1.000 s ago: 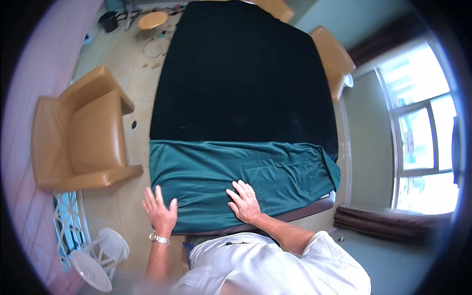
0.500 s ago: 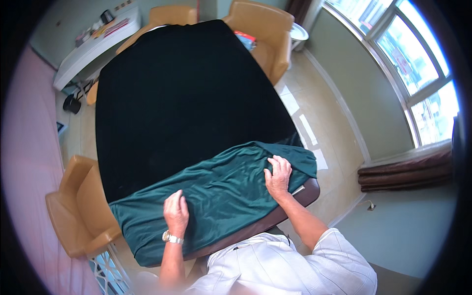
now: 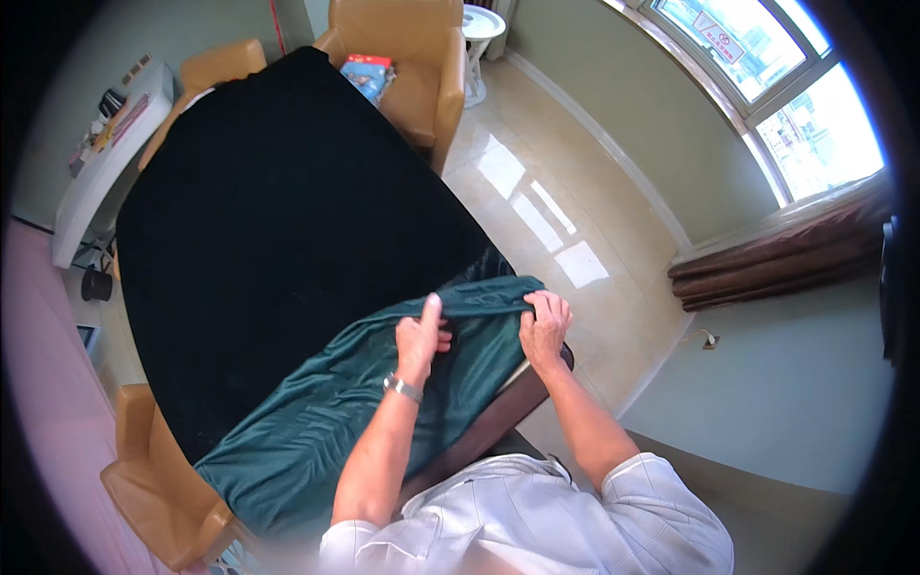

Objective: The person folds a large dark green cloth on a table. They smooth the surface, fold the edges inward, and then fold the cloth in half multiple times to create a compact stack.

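A dark green cloth (image 3: 316, 412) lies crumpled and folded across the near end of a table. It borders a large black cloth (image 3: 287, 211) that covers the rest of the top; whether the two are one piece I cannot tell. My right hand (image 3: 544, 331) grips the green cloth at its right end, fingers bent over the edge. Over the cloth's middle, near its far fold, my left hand (image 3: 417, 347) has its thumb raised and its fingers loosely bent and apart. Below the cloth shows a strip of the table's brown edge (image 3: 503, 412).
Tan armchairs stand around the table: one at near left (image 3: 158, 489), one at the far end (image 3: 398, 38) with a red and blue package (image 3: 367, 77) on it. A white side table (image 3: 479, 29) stands behind. A white desk (image 3: 120, 144) lines the left wall; brown curtain (image 3: 767, 264) hangs right.
My left hand has moved right and farther up the green cloth, toward my right hand. The right hand's fingers now close on the cloth's edge. The view has turned rightward.
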Demonstrator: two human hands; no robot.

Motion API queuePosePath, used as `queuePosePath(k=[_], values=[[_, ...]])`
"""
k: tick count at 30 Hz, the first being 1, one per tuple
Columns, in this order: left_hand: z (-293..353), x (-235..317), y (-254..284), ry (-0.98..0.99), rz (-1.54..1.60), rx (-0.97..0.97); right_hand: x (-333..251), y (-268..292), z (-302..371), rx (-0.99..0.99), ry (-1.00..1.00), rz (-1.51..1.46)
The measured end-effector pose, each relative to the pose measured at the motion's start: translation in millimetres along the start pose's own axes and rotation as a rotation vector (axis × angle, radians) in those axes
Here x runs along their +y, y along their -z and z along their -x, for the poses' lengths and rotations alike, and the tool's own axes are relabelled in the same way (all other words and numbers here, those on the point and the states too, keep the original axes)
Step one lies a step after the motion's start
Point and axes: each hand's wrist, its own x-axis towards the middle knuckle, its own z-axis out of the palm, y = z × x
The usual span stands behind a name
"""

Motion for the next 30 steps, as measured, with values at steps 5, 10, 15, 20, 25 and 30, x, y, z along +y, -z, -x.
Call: queuePosePath(k=[5, 10, 15, 20, 25, 30], values=[[-11.9, -5.5, -7.9, 0.061, 0.230, 0.025, 30.4, 7.5, -12.6, -0.097, 0.064, 0.077], [-1.0, -10.2, 5.7, 0.000, 0.217, 0.007, 51.1, 12.4, -39.3, -0.105, 0.159, -0.144], [11.6, 19.6, 15.0, -0.103, 0.203, 0.009, 52.1, 20.5, -125.5, -0.266, 0.226, -0.415], [-5.2, 53.9, 8.5, -0.067, 0.300, 0.111, 25.9, -0.6, -216.3, -0.519, 0.005, -0.718], [-29.3, 60.4, 7.6, -0.048, 0.421, 0.159, 12.5, -65.2, -254.9, -0.518, -0.134, -0.798], [-16.6, 38.2, 4.2, -0.202, 0.308, 0.259, 18.4, -114.5, -253.7, -0.443, -0.118, -0.562]])
